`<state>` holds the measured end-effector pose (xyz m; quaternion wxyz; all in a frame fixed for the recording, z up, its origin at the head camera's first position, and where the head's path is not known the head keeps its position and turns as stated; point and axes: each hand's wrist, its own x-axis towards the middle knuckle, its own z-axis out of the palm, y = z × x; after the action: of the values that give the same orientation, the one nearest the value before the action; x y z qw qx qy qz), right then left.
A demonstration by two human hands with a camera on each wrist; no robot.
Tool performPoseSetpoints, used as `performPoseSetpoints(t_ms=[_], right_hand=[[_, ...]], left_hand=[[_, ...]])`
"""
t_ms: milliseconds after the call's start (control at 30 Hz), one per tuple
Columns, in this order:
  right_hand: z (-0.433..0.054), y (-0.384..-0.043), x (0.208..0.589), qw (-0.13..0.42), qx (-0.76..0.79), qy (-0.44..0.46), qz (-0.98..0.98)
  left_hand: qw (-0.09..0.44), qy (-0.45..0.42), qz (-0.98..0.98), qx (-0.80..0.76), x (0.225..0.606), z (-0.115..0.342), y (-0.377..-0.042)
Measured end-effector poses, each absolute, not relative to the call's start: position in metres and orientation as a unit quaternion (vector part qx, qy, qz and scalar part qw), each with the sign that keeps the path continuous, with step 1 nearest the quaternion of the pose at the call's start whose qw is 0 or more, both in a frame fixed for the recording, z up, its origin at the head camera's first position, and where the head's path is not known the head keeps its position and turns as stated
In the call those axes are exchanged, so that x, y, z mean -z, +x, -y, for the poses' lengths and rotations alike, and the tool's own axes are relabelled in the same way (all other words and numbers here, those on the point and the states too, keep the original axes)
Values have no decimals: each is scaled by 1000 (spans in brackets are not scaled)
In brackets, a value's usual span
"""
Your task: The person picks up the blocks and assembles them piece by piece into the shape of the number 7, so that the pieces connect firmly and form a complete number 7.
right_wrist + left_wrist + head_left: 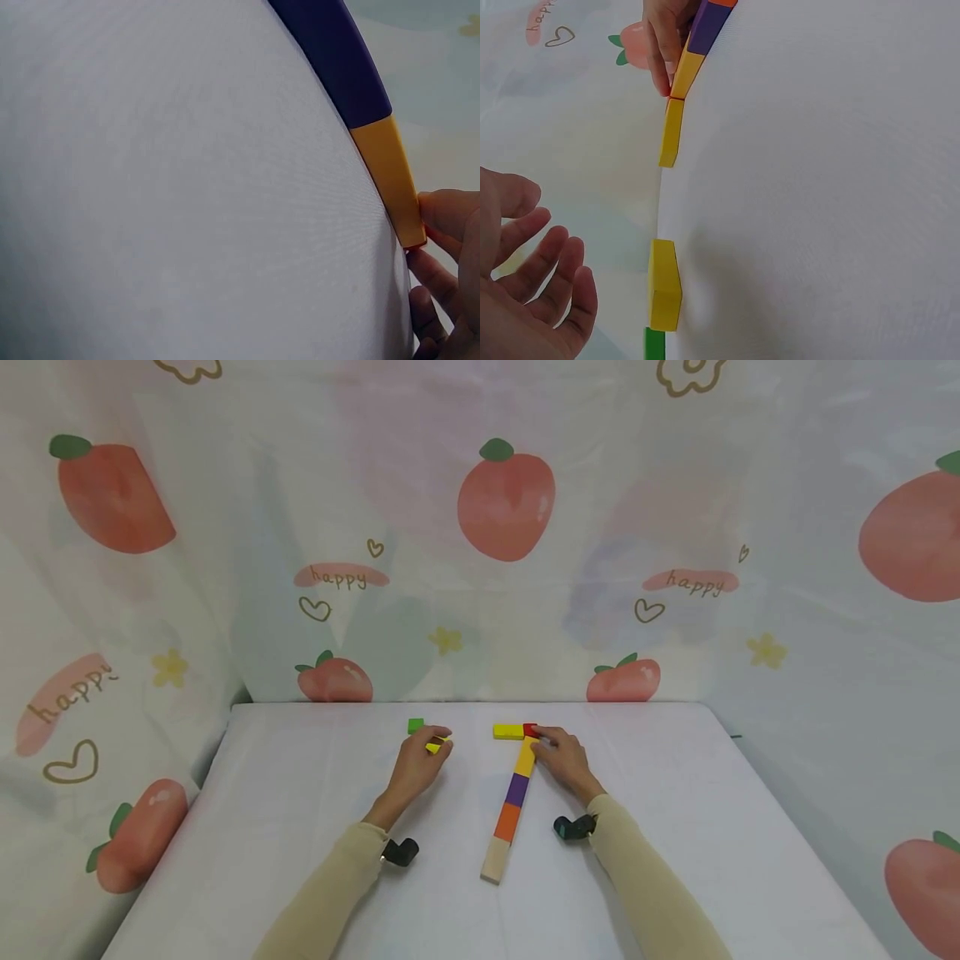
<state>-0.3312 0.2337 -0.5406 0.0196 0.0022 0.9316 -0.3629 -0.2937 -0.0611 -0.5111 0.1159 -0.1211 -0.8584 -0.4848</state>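
My left hand (417,763) hovers beside a yellow block (434,747), fingers loosely bent; in the left wrist view a gap shows between those fingers and the yellow block (664,285). A green block (416,725) lies just beyond it. My right hand (566,762) pinches a small red block (529,729) at the far end of a row, its thumb against the yellow-orange block (390,172). Toward me the row continues with purple (517,790), orange (507,822) and plain wood (495,860) blocks. Another yellow block (507,732) extends left from the red one.
The blocks lie on a white-covered table (637,893). Behind it hangs a printed curtain (420,527) with fruit pictures, which also covers both sides. A small black wrist camera (401,852) sits on the left wrist, another camera (574,827) on the right.
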Motion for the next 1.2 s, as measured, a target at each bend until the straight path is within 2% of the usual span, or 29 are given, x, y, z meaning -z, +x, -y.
performPoseSetpoints(t_ms=[200,400,700,1200], right_hand=[[-234,-330,540,23,371,8,-928],[-233,-329,538,20,370,8,-929],[-233,-328,539,21,371,8,-928],[-234,-331,540,21,370,9,-929]], left_hand=[[141,-93,858,485,515,66,-294],[145,-78,857,489,520,72,-298],[101,-42,869,483,526,80,-298],[58,-17,889,454,535,84,-304]])
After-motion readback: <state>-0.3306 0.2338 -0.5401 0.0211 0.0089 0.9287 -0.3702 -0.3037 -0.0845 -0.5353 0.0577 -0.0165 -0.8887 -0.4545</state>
